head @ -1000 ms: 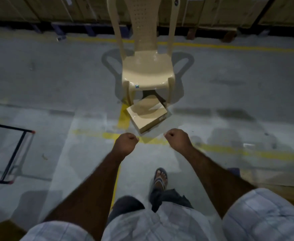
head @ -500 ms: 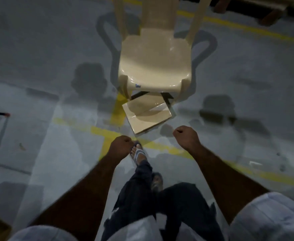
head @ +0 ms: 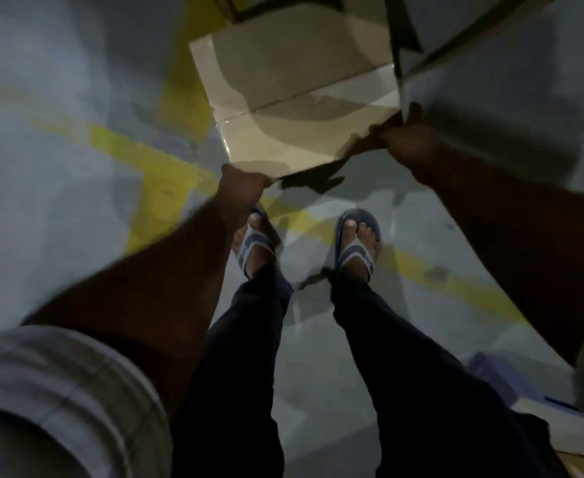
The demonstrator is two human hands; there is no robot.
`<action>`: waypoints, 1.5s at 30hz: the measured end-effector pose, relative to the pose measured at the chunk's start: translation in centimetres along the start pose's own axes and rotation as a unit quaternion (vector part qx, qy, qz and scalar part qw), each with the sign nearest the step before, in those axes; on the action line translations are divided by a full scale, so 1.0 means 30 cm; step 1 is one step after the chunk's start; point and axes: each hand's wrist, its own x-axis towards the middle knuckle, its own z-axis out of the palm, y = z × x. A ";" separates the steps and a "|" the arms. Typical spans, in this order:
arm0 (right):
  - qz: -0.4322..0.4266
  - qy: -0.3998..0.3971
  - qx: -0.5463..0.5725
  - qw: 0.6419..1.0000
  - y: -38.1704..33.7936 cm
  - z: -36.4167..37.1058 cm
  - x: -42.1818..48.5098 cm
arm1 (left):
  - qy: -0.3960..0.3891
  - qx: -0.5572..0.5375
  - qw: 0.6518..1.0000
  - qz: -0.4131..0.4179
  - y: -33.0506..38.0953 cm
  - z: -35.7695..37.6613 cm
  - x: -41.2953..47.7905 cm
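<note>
The cardboard box (head: 301, 98) lies on the floor (head: 59, 150) just ahead of the sandalled feet (head: 356, 243); the left hand (head: 245, 182) curls its fingers round the near corner, the right hand (head: 409, 141) round the right corner

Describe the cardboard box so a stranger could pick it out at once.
Find the yellow floor lines. Beyond the sandalled feet is a tan cardboard box, seamed across its top. Only it is gripped by the left hand and right hand.

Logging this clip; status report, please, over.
Left hand and right hand grip near corners of flat tan cardboard box on floor. Pale chair leg beside far right corner, blurred.
</note>
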 end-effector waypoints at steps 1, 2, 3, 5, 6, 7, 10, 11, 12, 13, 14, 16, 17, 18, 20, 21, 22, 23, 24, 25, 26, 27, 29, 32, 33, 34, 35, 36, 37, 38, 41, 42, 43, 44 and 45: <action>-0.002 -0.004 0.027 1.000 -0.014 0.005 0.002 | 0.022 -0.028 0.999 0.009 0.015 0.009 0.003; -0.019 -0.008 0.030 0.999 -0.009 0.012 0.009 | 0.025 -0.029 0.999 0.024 0.009 0.007 0.019; -0.031 -0.014 0.031 0.999 0.006 0.009 0.010 | 0.030 -0.020 0.999 0.021 0.015 -0.006 -0.012; -0.052 0.012 0.031 0.998 -0.033 -0.010 -0.055 | 0.044 -0.013 0.999 0.017 0.041 -0.054 -0.082; -0.069 0.020 0.016 0.997 -0.077 -0.027 -0.120 | 0.059 -0.012 0.998 0.022 0.046 -0.085 -0.107; -0.081 0.025 -0.004 0.996 -0.119 -0.049 -0.190 | 0.071 -0.007 0.997 0.022 0.061 -0.127 -0.147; -0.135 0.045 -0.057 0.988 -0.222 -0.112 -0.354 | 0.106 0.022 0.993 0.038 0.131 -0.236 -0.323; -0.153 0.056 -0.074 0.984 -0.251 -0.136 -0.406 | 0.125 0.025 0.990 0.051 0.163 -0.265 -0.403; -0.168 0.065 -0.093 0.979 -0.278 -0.160 -0.459 | 0.145 0.026 0.987 0.069 0.179 -0.296 -0.469; -0.174 0.071 -0.103 0.977 -0.304 -0.187 -0.512 | 0.160 0.020 0.983 0.083 0.195 -0.327 -0.541; -0.187 0.074 -0.107 0.974 -0.325 -0.213 -0.571 | 0.175 0.014 0.980 0.094 0.202 -0.358 -0.617; -0.218 0.075 -0.119 0.966 -0.368 -0.263 -0.708 | 0.198 0.001 0.976 0.093 0.199 -0.431 -0.774; -0.228 0.066 -0.128 0.963 -0.388 -0.283 -0.783 | 0.209 -0.004 0.974 0.083 0.190 -0.470 -0.856; -0.243 0.055 -0.141 0.958 -0.406 -0.301 -0.860 | 0.220 -0.008 0.972 0.076 0.172 -0.508 -0.936; -0.276 0.033 -0.166 0.946 -0.446 -0.329 -1.007 | 0.239 -0.021 0.969 0.059 0.132 -0.587 -1.093; -0.287 0.021 -0.171 0.942 -0.470 -0.340 -1.080 | 0.247 -0.031 0.967 0.048 0.114 -0.624 -1.170; -0.302 0.009 -0.177 0.937 -0.494 -0.346 -1.144 | 0.257 -0.043 0.965 0.040 0.101 -0.660 -1.243; -0.317 0.000 -0.185 0.930 -0.526 -0.350 -1.205 | 0.269 -0.054 0.961 0.035 0.090 -0.692 -1.313; -0.337 -0.005 -0.194 0.921 -0.558 -0.350 -1.261 | 0.288 -0.063 0.955 0.035 0.082 -0.724 -1.382; -0.357 -0.011 -0.205 0.911 -0.591 -0.349 -1.318 | 0.308 -0.071 0.948 0.033 0.072 -0.754 -1.452; -0.385 -0.017 -0.220 0.896 -0.625 -0.346 -1.374 | 0.330 -0.083 0.940 0.030 0.059 -0.783 -1.523; -0.416 -0.028 -0.238 0.877 -0.663 -0.343 -1.439 | 0.351 -0.100 0.931 0.024 0.043 -0.812 -1.592; -0.480 -0.057 -0.265 0.835 -0.739 -0.338 -1.566 | 0.396 -0.131 0.909 0.015 0.005 -0.868 -1.729; -0.555 -0.078 -0.298 0.773 -0.835 -0.328 -1.758 | 0.459 -0.175 0.871 0.002 -0.066 -0.921 -1.934; -0.578 -0.077 -0.305 0.753 -0.858 -0.318 -1.823 | 0.476 -0.189 0.859 -0.002 -0.092 -0.932 -1.999; -0.602 -0.074 -0.310 0.732 -0.877 -0.299 -1.889 | 0.494 -0.203 0.846 -0.009 -0.125 -0.942 -2.063; -0.622 -0.072 -0.312 0.714 -0.892 -0.278 -1.962 | 0.512 -0.214 0.832 -0.016 -0.161 -0.950 -2.124; -0.640 -0.073 -0.312 0.698 -0.903 -0.251 -2.034 | 0.531 -0.226 0.816 -0.024 -0.205 -0.959 -2.186; -0.657 -0.079 -0.311 0.683 -0.907 -0.221 -2.112 | 0.554 -0.239 0.797 -0.033 -0.252 -0.964 -2.251; -0.674 -0.090 -0.308 0.666 -0.906 -0.187 -2.188 | 0.576 -0.249 0.777 -0.044 -0.303 -0.969 -2.314; -0.721 -0.135 -0.305 0.608 -0.871 -0.071 -2.426 | 0.631 -0.274 0.721 -0.084 -0.475 -0.975 -2.509; -0.733 -0.150 -0.303 0.590 -0.851 -0.027 -2.507 | 0.645 -0.284 0.703 -0.095 -0.542 -0.973 -2.574; -0.745 -0.164 -0.302 0.572 -0.824 0.017 -2.591 | 0.659 -0.293 0.685 -0.102 -0.610 -0.968 -2.639; -0.758 -0.178 -0.297 0.552 -0.795 0.063 -2.674 | 0.672 -0.300 0.668 -0.109 -0.681 -0.962 -2.703; -0.772 -0.193 -0.291 0.532 -0.764 0.112 -2.760 | 0.686 -0.305 0.651 -0.116 -0.754 -0.956 -2.767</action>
